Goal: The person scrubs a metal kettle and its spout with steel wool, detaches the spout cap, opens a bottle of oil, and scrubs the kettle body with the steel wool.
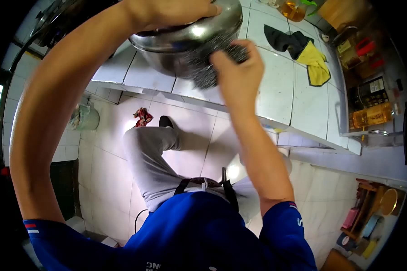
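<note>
A shiny steel pot with a rounded upper part stands at the front edge of the white tiled counter. My left hand reaches over its top and grips it; part of the hand is cut off by the upper frame edge. In my right hand is a grey steel wool scourer, pressed against the near right side of the pot. The fingers are curled around the scourer, slightly blurred.
A black and yellow cloth lies on the counter to the right. Beyond it stand a jar of amber liquid and a shelf with bottles. A pale bucket and a red patterned cloth are on the floor.
</note>
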{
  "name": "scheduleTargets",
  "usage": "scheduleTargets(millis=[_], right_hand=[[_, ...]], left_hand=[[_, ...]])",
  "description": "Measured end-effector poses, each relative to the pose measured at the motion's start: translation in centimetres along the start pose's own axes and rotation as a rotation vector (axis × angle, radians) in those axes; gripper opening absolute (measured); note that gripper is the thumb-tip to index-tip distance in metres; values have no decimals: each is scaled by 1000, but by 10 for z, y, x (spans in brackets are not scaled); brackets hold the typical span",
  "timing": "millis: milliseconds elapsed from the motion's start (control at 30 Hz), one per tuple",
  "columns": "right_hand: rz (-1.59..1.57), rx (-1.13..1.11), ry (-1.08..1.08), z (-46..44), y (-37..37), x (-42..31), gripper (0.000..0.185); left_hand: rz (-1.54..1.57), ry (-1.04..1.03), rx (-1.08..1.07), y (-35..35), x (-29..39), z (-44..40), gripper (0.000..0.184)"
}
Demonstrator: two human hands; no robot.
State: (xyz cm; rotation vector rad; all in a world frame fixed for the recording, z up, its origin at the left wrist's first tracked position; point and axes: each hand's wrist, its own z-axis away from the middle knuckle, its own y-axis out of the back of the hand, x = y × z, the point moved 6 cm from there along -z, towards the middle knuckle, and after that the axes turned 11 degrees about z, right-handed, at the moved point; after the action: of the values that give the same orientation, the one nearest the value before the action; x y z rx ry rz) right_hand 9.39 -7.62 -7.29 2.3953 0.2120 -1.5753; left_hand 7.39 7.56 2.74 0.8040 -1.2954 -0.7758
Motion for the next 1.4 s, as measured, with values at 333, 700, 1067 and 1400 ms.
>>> scheduleTargets(millis=[333,700,1067,1400], right_hand=[[-138,-67,-313,-10,4,38,23],[-380,115,-168,-52,16,23,22],[-436,-13,-237,-47,9,23,21],[-188,-72,-105,-48,10,29,25]], left_hand=[[107,185,-10,6,18,11,43],[96,170,-49,7,23,8,46],[210,132,-52,6,31,17,43],[267,87,61,-3,-1,-2,47]])
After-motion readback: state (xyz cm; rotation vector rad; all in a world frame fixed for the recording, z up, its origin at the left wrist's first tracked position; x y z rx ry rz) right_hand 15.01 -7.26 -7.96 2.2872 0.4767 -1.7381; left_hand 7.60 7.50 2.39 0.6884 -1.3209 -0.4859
